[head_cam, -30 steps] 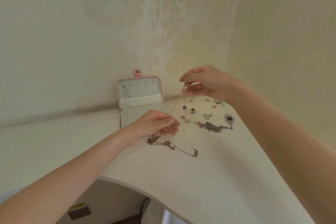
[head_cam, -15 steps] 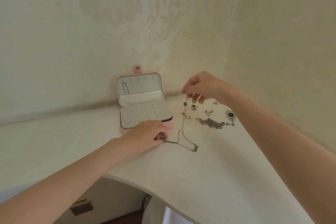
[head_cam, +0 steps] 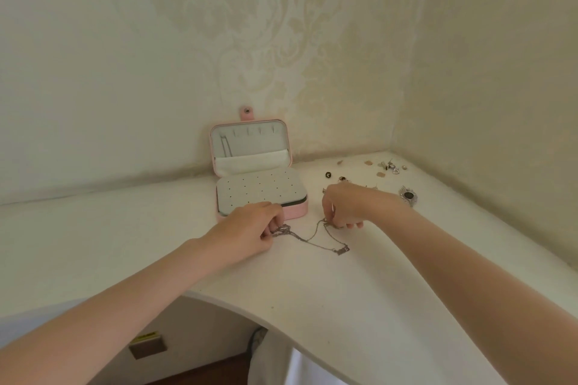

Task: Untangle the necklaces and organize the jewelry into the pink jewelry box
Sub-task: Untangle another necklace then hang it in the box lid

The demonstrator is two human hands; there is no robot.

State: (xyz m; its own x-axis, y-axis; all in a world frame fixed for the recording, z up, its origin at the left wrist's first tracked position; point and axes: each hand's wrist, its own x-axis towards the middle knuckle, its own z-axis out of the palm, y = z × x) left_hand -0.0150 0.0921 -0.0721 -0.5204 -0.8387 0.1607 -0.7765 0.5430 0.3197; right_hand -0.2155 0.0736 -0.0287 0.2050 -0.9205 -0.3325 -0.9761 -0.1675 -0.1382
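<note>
The pink jewelry box stands open against the wall, its grey dotted earring panel facing up and one chain hanging inside the lid. A thin silver necklace lies on the white desk in front of it, with a small pendant at its lower right. My left hand pinches the chain's tangled left end just below the box. My right hand pinches the chain's other end on the desk surface, fingers curled down.
Small earrings and rings are scattered near the wall corner at the back right. An oval brooch with a dark stone lies right of my right wrist. The desk's curved front edge cuts in below my arms.
My right hand has come down from above the desk to its surface, lowering the chain flat. My left hand has stayed in front of the box, still pinching the tangled end.
</note>
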